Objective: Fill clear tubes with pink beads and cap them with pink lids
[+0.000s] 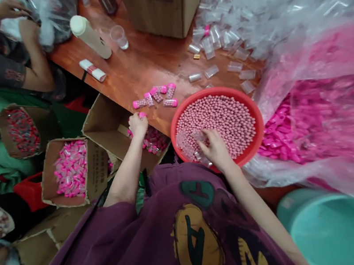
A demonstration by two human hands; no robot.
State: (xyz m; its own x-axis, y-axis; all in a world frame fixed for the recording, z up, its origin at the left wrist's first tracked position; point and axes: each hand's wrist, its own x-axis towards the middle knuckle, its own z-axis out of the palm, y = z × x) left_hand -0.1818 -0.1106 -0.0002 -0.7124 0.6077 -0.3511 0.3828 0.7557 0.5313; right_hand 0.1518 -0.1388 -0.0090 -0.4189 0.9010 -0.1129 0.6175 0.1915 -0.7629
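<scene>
Left hand [138,126] pinches a pink-capped vial [142,115], right hand [215,147] spread in a red basin [211,92].
A nudge could spill the beads [218,121].

Basin [211,91] of beads [216,126] on a bench [149,65], cartons [97,174] of capped vials [70,169] left, plastic sacks [304,170], apparently of tubes [264,6], right.

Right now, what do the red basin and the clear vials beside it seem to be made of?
The red basin looks like moulded plastic: glossy, with a smooth, even rim. The clear vials look like thin, transparent plastic, though glass can't be ruled out: see-through walls with bright glints.
</scene>
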